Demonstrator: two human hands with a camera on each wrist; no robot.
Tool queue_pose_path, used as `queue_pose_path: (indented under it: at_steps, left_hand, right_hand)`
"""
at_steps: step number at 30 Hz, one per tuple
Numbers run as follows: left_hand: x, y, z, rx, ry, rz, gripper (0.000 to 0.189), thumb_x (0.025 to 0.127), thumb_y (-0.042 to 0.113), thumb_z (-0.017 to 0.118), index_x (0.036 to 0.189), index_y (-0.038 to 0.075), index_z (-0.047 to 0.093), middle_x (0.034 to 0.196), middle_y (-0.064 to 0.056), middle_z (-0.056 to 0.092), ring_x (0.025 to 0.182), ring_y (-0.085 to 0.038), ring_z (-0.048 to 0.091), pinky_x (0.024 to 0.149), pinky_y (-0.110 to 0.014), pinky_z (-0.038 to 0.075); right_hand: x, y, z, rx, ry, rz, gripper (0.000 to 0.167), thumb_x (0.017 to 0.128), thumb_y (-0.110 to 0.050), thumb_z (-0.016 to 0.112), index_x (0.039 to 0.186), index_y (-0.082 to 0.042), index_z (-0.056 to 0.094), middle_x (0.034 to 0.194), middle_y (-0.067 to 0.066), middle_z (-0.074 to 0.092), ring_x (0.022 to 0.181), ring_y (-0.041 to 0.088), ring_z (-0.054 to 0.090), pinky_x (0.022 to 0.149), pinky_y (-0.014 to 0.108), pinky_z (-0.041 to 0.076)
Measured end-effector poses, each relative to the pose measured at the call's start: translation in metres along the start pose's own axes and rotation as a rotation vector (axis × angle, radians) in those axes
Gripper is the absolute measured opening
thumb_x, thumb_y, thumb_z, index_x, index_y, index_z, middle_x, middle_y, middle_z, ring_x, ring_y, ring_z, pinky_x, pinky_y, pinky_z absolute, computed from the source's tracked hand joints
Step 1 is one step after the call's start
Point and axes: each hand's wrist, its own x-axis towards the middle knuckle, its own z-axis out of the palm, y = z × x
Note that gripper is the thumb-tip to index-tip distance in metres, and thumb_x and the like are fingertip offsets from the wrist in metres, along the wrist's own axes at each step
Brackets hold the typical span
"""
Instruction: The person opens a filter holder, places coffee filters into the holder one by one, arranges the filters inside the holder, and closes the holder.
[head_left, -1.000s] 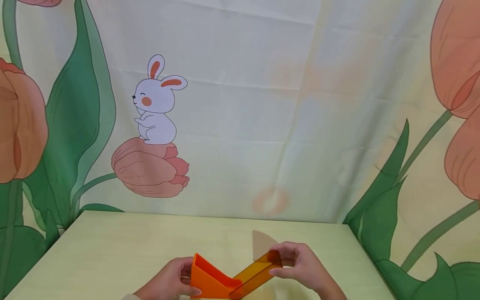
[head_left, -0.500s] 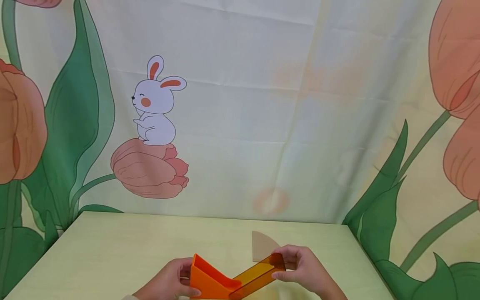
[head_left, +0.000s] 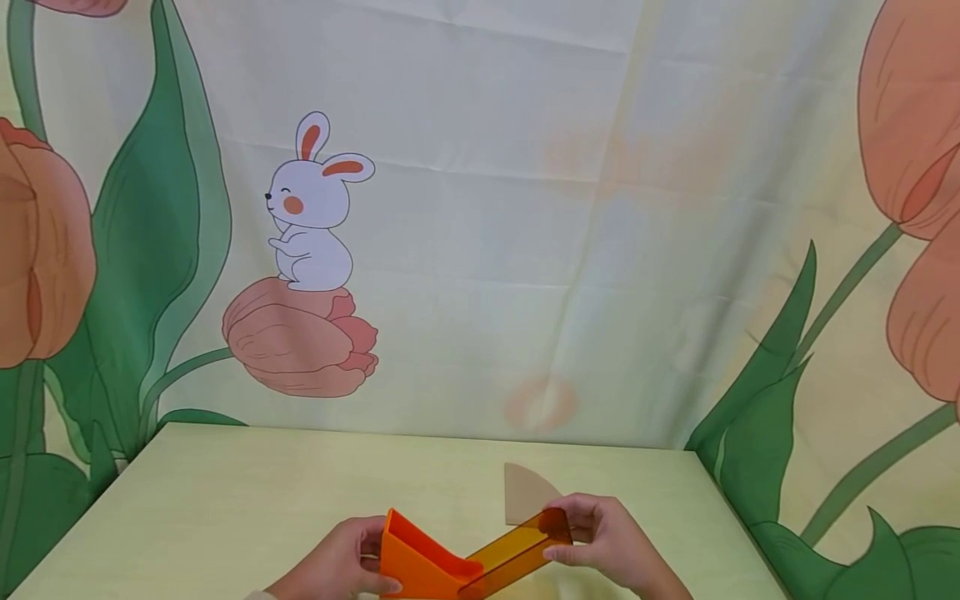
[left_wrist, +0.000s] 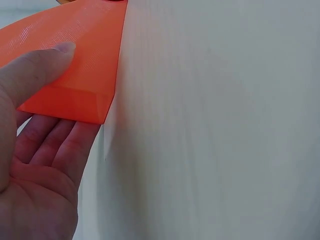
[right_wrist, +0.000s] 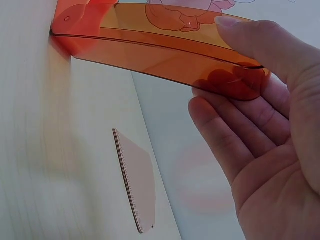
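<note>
An orange hinged plastic case is held between both hands, low in the head view. My left hand [head_left: 339, 557] grips its opaque wedge-shaped body [head_left: 420, 560], thumb on the near face and fingers behind and beneath. My right hand [head_left: 611, 542] pinches the far end of its see-through amber cover [head_left: 517, 554], thumb on one side and fingers on the other. The cover is swung open to the right and stays joined to the body at the low corner. The right wrist view shows the fingers through the amber cover [right_wrist: 160, 55]. The case's lower edge is cut off in the head view.
Behind the cover, a thin tan quarter-circle piece [head_left: 525, 493] lies on the pale table [head_left: 285, 483]; its edge looks ridged in the right wrist view. A curtain [head_left: 480, 250] printed with a rabbit and tulips hangs behind the table's back edge.
My right hand has moved slightly right and down with the amber cover, widening its angle a little. The left hand and the case body have hardly moved.
</note>
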Motion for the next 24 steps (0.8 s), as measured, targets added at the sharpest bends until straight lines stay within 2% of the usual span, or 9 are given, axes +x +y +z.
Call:
queue_pose_path:
  at_steps: [16,24]
  left_hand:
    - [-0.0002,0.0009,-0.0016,0.030,0.006,0.012,0.055,0.080,0.007,0.085,0.131,0.006,0.064,0.121,-0.007,0.073,0.105,-0.024,0.070,0.094,-0.040,0.061]
    - [0.0020,-0.0015,-0.0019,0.026,0.001,0.016,0.054,0.080,0.008,0.085,0.131,0.006,0.064,0.122,-0.008,0.073,0.105,-0.024,0.071,0.094,-0.040,0.061]
  right_hand:
    - [0.0017,0.0005,-0.0012,-0.028,-0.004,-0.007,0.047,0.082,-0.020,0.087,0.121,-0.002,0.070,0.119,0.019,0.073,0.101,0.025,0.073,0.087,0.027,0.062]
    - [0.0070,-0.0071,-0.0091,-0.062,-0.051,0.001,0.049,0.085,-0.023,0.085,0.127,-0.004,0.069,0.124,0.017,0.072,0.107,0.025,0.071,0.093,0.027,0.060]
